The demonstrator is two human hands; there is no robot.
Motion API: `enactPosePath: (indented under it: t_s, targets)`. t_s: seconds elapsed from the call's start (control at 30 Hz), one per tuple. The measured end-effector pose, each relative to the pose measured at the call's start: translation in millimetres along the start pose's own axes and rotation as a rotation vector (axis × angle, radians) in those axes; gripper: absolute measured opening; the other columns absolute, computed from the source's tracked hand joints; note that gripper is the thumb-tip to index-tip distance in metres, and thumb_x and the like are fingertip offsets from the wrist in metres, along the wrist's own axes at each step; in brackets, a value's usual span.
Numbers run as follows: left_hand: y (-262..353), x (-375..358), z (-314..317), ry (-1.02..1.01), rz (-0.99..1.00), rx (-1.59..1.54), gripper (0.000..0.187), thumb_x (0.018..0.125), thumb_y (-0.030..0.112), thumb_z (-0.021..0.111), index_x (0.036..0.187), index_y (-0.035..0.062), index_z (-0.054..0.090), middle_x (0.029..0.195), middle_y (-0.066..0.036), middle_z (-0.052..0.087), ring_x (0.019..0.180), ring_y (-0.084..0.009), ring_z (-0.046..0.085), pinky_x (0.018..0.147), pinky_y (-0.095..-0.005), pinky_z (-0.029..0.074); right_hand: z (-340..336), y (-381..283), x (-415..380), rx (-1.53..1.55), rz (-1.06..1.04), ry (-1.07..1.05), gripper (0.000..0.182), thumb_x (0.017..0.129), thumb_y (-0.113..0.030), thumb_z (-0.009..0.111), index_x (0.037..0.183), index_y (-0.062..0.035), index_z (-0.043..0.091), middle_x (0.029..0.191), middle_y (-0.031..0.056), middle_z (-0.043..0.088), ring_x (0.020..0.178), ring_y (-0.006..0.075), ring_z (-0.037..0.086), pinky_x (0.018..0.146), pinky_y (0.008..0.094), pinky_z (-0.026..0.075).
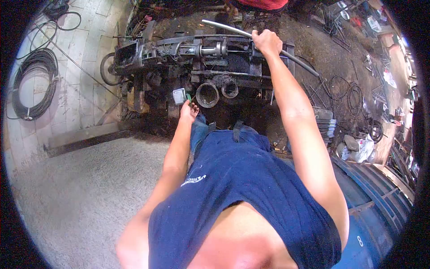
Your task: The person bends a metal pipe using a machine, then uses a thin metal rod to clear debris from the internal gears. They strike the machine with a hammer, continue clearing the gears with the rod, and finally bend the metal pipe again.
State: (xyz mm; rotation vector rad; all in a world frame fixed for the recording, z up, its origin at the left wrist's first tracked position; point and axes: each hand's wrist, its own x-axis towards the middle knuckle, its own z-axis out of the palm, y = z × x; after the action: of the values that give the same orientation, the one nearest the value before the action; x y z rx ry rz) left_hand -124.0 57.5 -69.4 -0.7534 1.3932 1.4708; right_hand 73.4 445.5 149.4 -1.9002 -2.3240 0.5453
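My right hand is wrapped round a long, slightly bent grey metal rod. The rod slants over the right part of a dark, greasy machine, sticking out past my fist on both sides. Lower down at the machine's front, my left hand is raised to a small pale box with a green piece on its side. One fingertip is right at the green piece; the other fingers are loosely bent and apart. Two round, pipe-like openings, the larger one nearest, face me to the right of that hand.
Coiled black cable hangs on the tiled wall at left. A person in red is beyond the machine. Cables, metal rods and a plastic bag lie on the right. Blue metal panels stand beside me.
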Motion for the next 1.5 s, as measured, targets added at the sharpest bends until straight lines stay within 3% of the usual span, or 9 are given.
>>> enactPosePath:
  t_s: [0.6, 0.67, 0.8, 0.87, 1.1, 1.17, 1.27, 1.43, 1.5]
  targets:
    - [1.8, -2.5, -1.1, -0.036, -0.040, 0.004, 0.032, 0.097, 0.035, 0.051, 0.083, 0.0065, 0.051, 0.077, -0.005, 0.052, 0.071, -0.0203, 0.053, 0.065, -0.0346, 0.050, -2.7, 5.9, 1.4, 0.000, 0.051, 0.003, 0.059, 0.084, -0.055, 0.049, 0.097, -0.0029, 0.073, 0.100, 0.0201, 0.070, 0.095, 0.0346, 0.068, 0.083, 0.0428, 0.053]
    - [1.6, -2.4, 0.2, -0.019, -0.034, 0.004, 0.032, 0.097, 0.035, 0.051, 0.083, 0.0064, 0.051, 0.077, -0.005, 0.052, 0.070, -0.0204, 0.053, 0.065, -0.0346, 0.050, -4.2, 4.1, -0.3, 0.042, 0.026, -0.027, 0.061, 0.084, -0.055, 0.048, 0.099, -0.0005, 0.071, 0.101, 0.0257, 0.068, 0.098, 0.0386, 0.066, 0.087, 0.0450, 0.051]
    - [1.5, -5.2, 3.7, 0.006, 0.015, 0.001, 0.033, 0.096, 0.036, 0.052, 0.082, 0.0061, 0.051, 0.077, -0.006, 0.052, 0.069, -0.0204, 0.053, 0.065, -0.0346, 0.050, -5.0, 0.8, -0.9, 0.028, 0.010, -0.036, 0.061, 0.084, -0.055, 0.048, 0.099, -0.0010, 0.071, 0.101, 0.0251, 0.068, 0.098, 0.0385, 0.066, 0.087, 0.0448, 0.051]
    - [1.9, -4.3, 2.6, 0.002, -0.008, -0.002, 0.031, 0.096, 0.036, 0.053, 0.083, 0.0080, 0.052, 0.075, -0.004, 0.053, 0.068, -0.0184, 0.054, 0.063, -0.0345, 0.050, -2.4, 4.9, 0.2, 0.001, 0.023, 0.026, 0.058, 0.084, -0.055, 0.050, 0.097, -0.0026, 0.073, 0.098, 0.0205, 0.070, 0.095, 0.0345, 0.068, 0.083, 0.0432, 0.053]
    - [0.7, -4.6, 2.6, 0.004, -0.012, 0.012, 0.034, 0.097, 0.037, 0.053, 0.081, 0.0065, 0.050, 0.076, -0.006, 0.051, 0.070, -0.0199, 0.053, 0.065, -0.0335, 0.049, -5.4, 3.1, -1.6, 0.029, 0.035, -0.019, 0.058, 0.083, -0.055, 0.050, 0.096, -0.0031, 0.073, 0.098, 0.0206, 0.070, 0.095, 0.0351, 0.068, 0.084, 0.0432, 0.052]
    - [1.4, -2.5, 1.7, -0.007, -0.016, 0.005, 0.035, 0.096, 0.037, 0.053, 0.081, 0.0067, 0.050, 0.076, -0.007, 0.051, 0.070, -0.0199, 0.052, 0.065, -0.0334, 0.049, -6.4, 1.5, -1.9, 0.025, 0.018, -0.023, 0.060, 0.083, -0.055, 0.050, 0.099, -0.0014, 0.071, 0.103, 0.0243, 0.068, 0.100, 0.0382, 0.065, 0.088, 0.0450, 0.050]
    - [0.1, 1.5, -1.1, -0.015, -0.007, -0.004, 0.036, 0.096, 0.038, 0.052, 0.080, 0.0069, 0.050, 0.077, -0.007, 0.051, 0.070, -0.0198, 0.052, 0.065, -0.0333, 0.049, -2.2, 8.5, 0.0, 0.005, 0.006, 0.050, 0.058, 0.084, -0.055, 0.050, 0.097, -0.0030, 0.073, 0.099, 0.0208, 0.070, 0.095, 0.0350, 0.068, 0.083, 0.0429, 0.052]
    - [-1.1, 1.9, -0.9, -0.020, 0.004, -0.016, 0.035, 0.097, 0.038, 0.052, 0.081, 0.0067, 0.050, 0.077, -0.007, 0.051, 0.070, -0.0198, 0.053, 0.065, -0.0335, 0.049, -4.6, 5.5, 0.3, 0.004, 0.048, -0.003, 0.059, 0.084, -0.056, 0.050, 0.098, -0.0024, 0.072, 0.099, 0.0212, 0.070, 0.095, 0.0349, 0.068, 0.083, 0.0431, 0.052]
    - [0.5, -0.6, -1.0, -0.019, -0.017, -0.012, 0.022, 0.097, 0.033, 0.052, 0.093, 0.0109, 0.052, 0.075, -0.001, 0.054, 0.066, -0.0166, 0.054, 0.060, -0.0341, 0.048, -3.6, 4.0, 0.6, 0.002, 0.048, -0.013, 0.060, 0.084, -0.056, 0.050, 0.098, -0.0021, 0.072, 0.099, 0.0213, 0.070, 0.096, 0.0350, 0.068, 0.083, 0.0434, 0.052]
